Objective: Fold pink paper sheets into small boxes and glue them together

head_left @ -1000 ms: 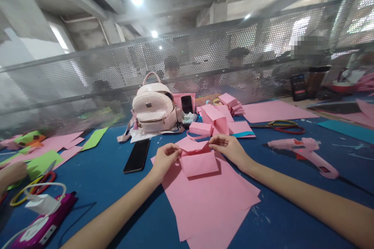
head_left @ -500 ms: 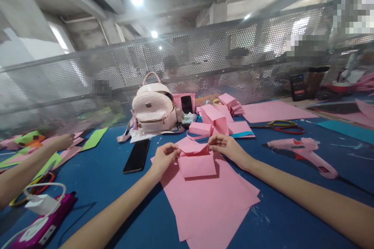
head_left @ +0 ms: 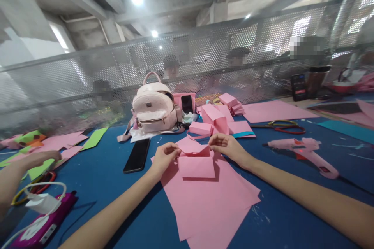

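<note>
My left hand [head_left: 164,156] and my right hand [head_left: 226,144] both pinch the upper corners of a folded pink paper piece [head_left: 196,162], which stands just above a stack of pink paper sheets [head_left: 210,202] on the blue table [head_left: 117,186]. The fingers of each hand are closed on the paper's top flap. Behind it lie several folded pink paper boxes [head_left: 217,118].
A black phone [head_left: 137,155] lies left of my hands, a pink backpack [head_left: 154,108] behind it. A pink glue gun [head_left: 304,151] and scissors [head_left: 280,126] lie on the right. Another person's arm [head_left: 17,171] reaches in at left, near a magenta device with a white charger [head_left: 41,218].
My hands stay on the folded piece, which has settled slightly lower and squarer. The other person's hand at left reached out toward the green and pink sheets, then drew back.
</note>
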Demonstrator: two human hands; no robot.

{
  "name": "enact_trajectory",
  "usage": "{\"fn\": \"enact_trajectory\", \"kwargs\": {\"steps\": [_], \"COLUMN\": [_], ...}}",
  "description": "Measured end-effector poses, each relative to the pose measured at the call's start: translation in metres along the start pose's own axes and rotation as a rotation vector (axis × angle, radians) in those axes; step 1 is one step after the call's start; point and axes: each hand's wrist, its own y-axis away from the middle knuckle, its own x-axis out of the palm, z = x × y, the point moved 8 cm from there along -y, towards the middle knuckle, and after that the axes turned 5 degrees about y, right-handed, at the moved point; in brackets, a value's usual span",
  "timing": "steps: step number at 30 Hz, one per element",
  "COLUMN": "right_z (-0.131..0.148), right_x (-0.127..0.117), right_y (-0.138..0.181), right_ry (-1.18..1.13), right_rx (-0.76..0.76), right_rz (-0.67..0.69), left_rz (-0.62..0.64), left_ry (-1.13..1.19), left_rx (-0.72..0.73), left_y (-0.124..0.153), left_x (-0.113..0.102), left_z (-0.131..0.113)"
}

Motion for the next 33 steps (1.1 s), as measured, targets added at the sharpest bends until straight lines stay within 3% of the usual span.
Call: {"fn": "enact_trajectory", "kwargs": {"steps": [33], "right_z": [0.0014], "right_x": [0.0070], "right_y": [0.0019], "right_ry": [0.019], "right_rx": [-0.063], "right_rz": [0.036], "left_rz": [-0.010], "left_ry": [0.066], "left_rx": [-0.009], "left_y": [0.0015], "left_x": [0.0008], "left_z": [0.0011]}}
